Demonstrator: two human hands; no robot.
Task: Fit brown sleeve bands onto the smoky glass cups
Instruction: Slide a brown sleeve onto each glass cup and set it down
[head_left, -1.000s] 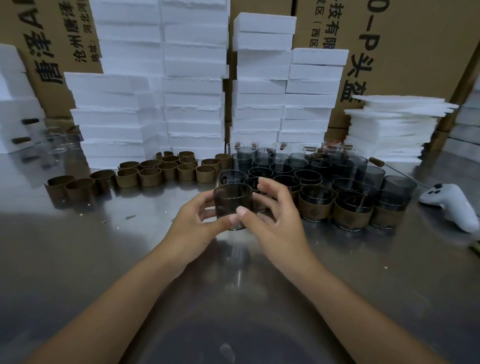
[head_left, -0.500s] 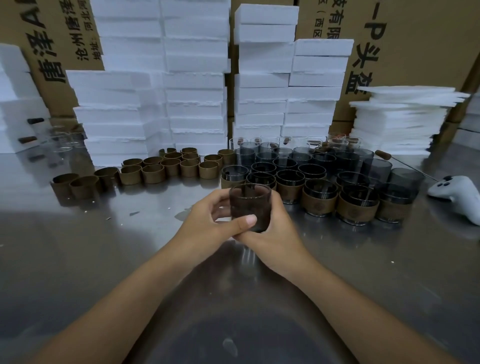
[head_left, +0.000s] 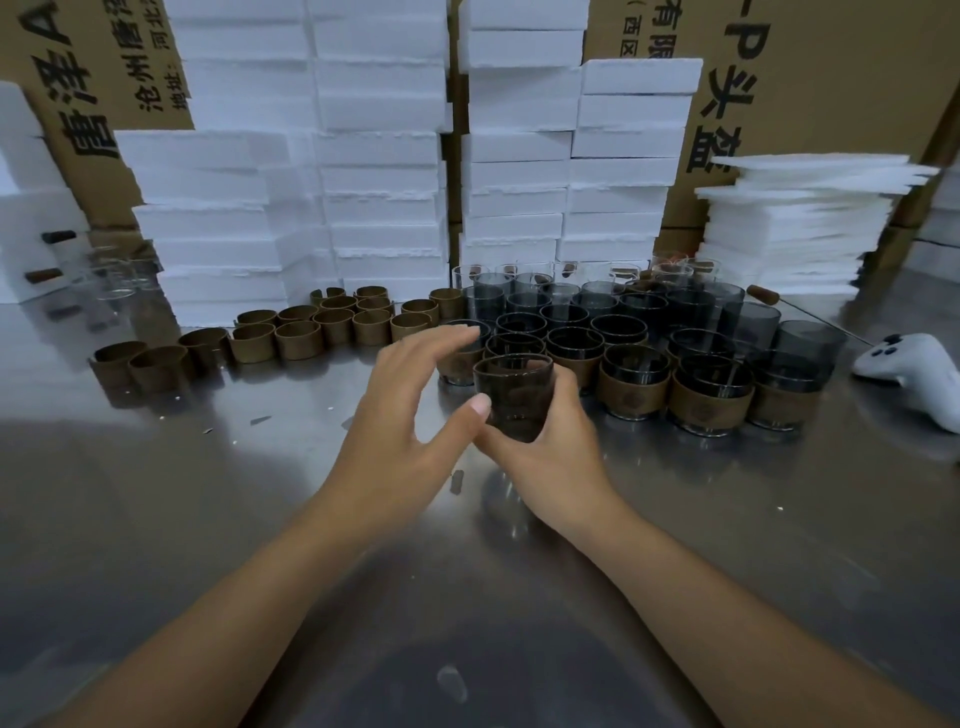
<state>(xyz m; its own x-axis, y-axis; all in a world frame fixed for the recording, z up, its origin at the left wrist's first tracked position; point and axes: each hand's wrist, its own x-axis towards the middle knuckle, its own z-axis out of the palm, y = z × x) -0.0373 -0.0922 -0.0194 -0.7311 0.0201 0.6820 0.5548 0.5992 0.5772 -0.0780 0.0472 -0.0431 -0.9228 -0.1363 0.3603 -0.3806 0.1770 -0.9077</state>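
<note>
My right hand (head_left: 550, 457) grips a smoky glass cup (head_left: 513, 395) from below and the side, just above the steel table. A brown sleeve band seems to wrap the cup, dark through the glass. My left hand (head_left: 410, 410) is spread beside the cup's left, fingers relaxed and apart, thumb tip touching the cup's lower side. Behind stand several banded cups (head_left: 632, 387) in the front rows and bare smoky cups (head_left: 566, 312) in the back rows. Loose brown bands (head_left: 298, 340) stand in rows at the left.
White foam blocks (head_left: 379, 156) are stacked along the back, with thin foam sheets (head_left: 800, 218) at the right and cardboard boxes behind. A white controller (head_left: 914, 369) lies at the right edge. Clear glasses (head_left: 114, 275) stand far left on the steel table (head_left: 260, 519).
My left hand has let go of the cup and opened, its fingers lifting away to the left. The right hand has kept its grip and carried the cup slightly forward toward the banded cups.
</note>
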